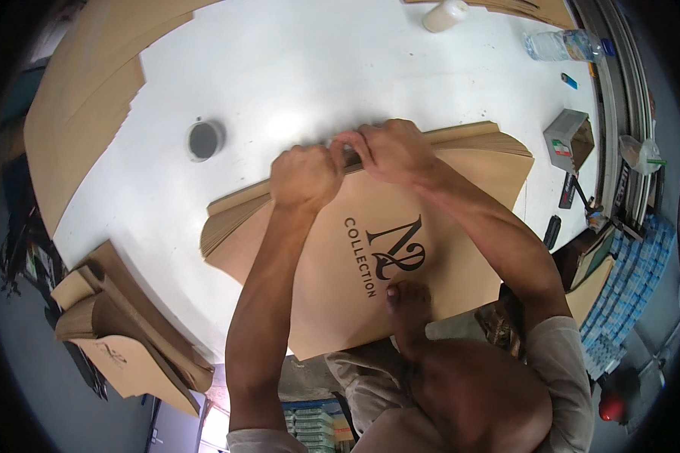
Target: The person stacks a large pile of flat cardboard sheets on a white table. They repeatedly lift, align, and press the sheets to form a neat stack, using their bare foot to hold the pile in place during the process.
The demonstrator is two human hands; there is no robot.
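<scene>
A thick stack of printed brown kraft paper sheets [325,287] lies on the white table in front of me, its far edge bent up and over. My left hand [307,175] is closed around that far edge, left of its middle. Just to its right, my right hand [397,151] is closed on the same edge, the thumbs close together. The fingertips are hidden behind the fold. A bare foot [409,302] rests on the top sheet, beside the black print.
More brown sheets [83,113] cover the table's left side; a bent stack [121,332] sits at the near left. A grey round cup [205,140] stands beyond my hands. At right are a water bottle [567,46], a lighter [569,81] and a grey box [569,142].
</scene>
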